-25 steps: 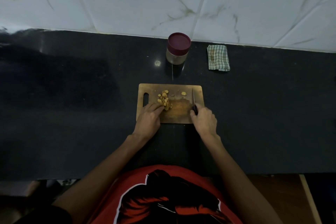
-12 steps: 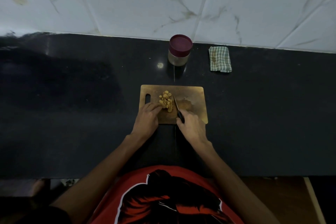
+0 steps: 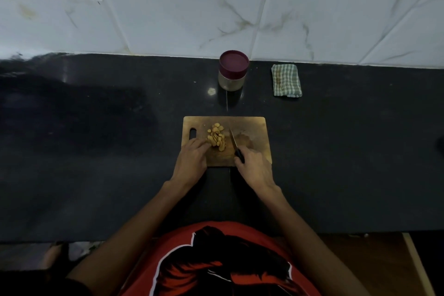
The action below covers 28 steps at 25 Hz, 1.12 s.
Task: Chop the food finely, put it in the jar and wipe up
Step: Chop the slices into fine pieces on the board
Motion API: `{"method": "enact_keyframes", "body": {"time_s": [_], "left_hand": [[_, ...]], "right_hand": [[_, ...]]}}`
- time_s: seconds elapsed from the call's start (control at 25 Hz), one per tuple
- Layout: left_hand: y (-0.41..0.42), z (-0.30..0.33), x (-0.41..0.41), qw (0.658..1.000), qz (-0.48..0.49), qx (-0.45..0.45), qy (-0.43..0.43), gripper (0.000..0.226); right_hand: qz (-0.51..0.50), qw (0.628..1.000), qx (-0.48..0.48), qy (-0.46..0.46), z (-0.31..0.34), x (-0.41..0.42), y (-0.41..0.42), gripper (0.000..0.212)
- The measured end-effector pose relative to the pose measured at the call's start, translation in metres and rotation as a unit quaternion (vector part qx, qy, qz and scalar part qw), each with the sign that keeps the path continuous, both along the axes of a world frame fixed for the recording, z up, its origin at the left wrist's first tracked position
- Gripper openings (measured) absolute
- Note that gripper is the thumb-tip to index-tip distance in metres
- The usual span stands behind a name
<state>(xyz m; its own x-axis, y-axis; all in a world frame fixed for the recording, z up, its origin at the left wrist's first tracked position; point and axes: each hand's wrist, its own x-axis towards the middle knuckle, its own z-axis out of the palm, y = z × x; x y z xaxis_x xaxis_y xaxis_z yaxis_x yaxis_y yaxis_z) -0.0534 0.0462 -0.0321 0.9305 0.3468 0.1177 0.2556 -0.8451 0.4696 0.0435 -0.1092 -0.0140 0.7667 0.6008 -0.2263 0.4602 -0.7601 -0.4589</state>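
Moved left beside food pile: knife gripped by right hand, left hand steadying pile; chopping coarse, jar lidded, cloth untouched.

Wooden chopping board, glossy black stone counter, checked cloth.

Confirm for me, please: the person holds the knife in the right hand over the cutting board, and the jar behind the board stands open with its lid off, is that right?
Not quite. In the head view the jar behind the cutting board is closed, with its dark red lid on. The rest holds: the right hand grips the knife over the board.
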Motion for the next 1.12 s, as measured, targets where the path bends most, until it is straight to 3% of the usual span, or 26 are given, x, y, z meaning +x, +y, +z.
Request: {"method": "enact_keyframes", "body": {"time_s": [0.24,0.52,0.8,1.12], "left_hand": [[-0.004,0.001,0.011,0.998,0.011,-0.06,-0.02,0.025],[0.001,-0.003,0.029,0.969,0.15,-0.193,-0.033,0.032],[0.0,-0.012,0.033,0.974,0.151,-0.166,0.009,0.049],[-0.005,-0.011,0.033,0.982,0.146,-0.12,-0.003,0.033]], "right_hand": [[-0.061,0.995,0.057,0.058,0.009,0.01,-0.029,0.032],[-0.12,0.985,0.08,0.098,0.006,0.026,-0.059,0.036],[-0.094,0.985,0.076,0.123,0.003,0.035,-0.055,0.032],[-0.071,0.987,0.066,0.128,-0.003,0.033,-0.055,0.036]]}}
